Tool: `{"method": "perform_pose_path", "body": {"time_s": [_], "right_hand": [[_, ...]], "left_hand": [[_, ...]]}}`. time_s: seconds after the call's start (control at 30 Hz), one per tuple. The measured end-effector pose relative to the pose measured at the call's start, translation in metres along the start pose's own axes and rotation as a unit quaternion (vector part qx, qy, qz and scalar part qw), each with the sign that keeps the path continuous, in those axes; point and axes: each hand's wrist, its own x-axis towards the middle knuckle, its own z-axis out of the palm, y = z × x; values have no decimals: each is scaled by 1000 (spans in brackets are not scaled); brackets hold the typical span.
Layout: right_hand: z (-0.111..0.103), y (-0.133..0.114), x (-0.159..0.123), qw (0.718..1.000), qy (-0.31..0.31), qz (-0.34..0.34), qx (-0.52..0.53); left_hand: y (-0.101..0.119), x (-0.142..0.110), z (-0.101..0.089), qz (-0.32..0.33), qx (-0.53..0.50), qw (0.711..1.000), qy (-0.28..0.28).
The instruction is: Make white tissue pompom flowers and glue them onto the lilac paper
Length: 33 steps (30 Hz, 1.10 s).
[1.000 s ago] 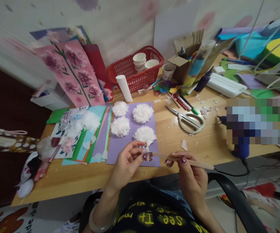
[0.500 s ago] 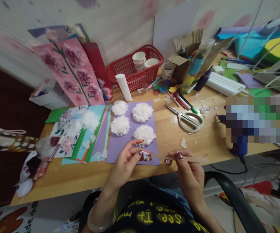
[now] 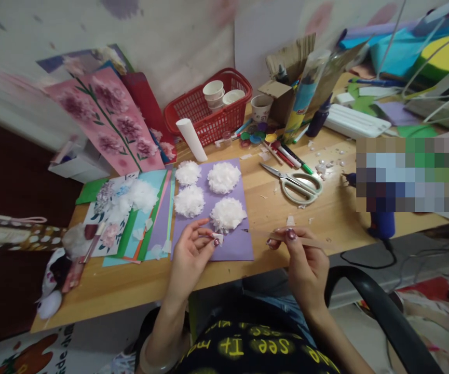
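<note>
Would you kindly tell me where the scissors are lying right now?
In the head view, the scissors lie open on the wooden table, right of the purple sheet, just below the marker pens.

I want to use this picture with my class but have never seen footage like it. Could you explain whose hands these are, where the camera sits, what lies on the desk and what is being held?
The camera sits on the person's head, looking down at their own bare hands. The left hand pinches a small white paper scrap; the right hand holds a thin wooden stick. On the wooden desk lies a purple sheet bearing four white paper flowers, with scissors, markers and a red basket of cups beyond.
</note>
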Motion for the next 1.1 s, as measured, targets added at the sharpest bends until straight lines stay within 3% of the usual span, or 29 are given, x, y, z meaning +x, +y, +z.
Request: {"method": "perform_pose_path", "body": {"time_s": [0.27,0.5,0.83,1.1], "right_hand": [[2,14,4,994,-22,-58,-91],[3,20,-1,993,-33,-60,-92],[6,27,2,984,-72,-92,-136],[9,26,5,977,-94,-119,-151]], "left_hand": [[0,10,7,70,139,988,21],[9,22,26,170,344,924,-1],[14,37,40,220,437,872,2],[13,41,40,248,467,849,11]]}}
